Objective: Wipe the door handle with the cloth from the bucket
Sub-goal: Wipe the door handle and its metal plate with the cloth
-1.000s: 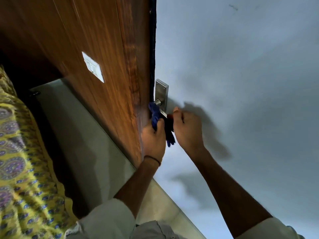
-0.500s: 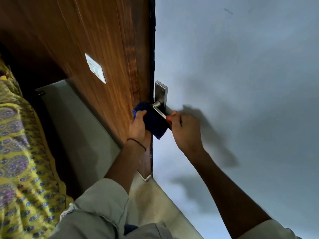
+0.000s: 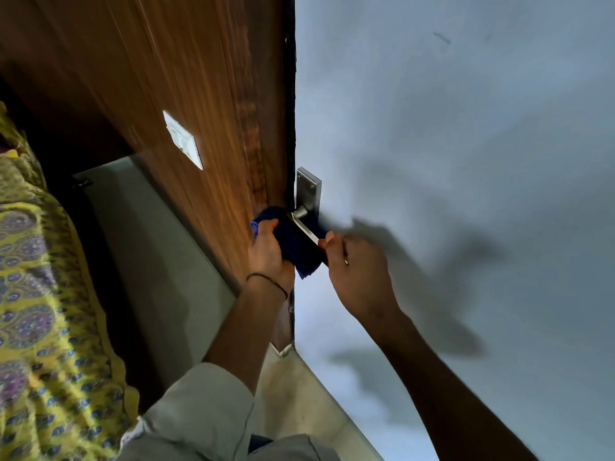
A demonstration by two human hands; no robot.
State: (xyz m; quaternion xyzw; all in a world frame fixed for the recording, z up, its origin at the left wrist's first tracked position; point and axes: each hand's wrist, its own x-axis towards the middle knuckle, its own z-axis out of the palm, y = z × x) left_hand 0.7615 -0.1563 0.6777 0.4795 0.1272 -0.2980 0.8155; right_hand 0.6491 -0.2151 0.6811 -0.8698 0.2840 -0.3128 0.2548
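Both forearms reach up and forward from the bottom edge. The left hand (image 3: 270, 252), a thin band at its wrist, curls its fingers around the blue cloth (image 3: 294, 242), pressing it against the underside of the door handle (image 3: 304, 226). The right hand (image 3: 357, 271) closes over the lever's free end, thumb on top. Behind them stand the grey door (image 3: 449, 161) and a wooden panel (image 3: 173, 94).
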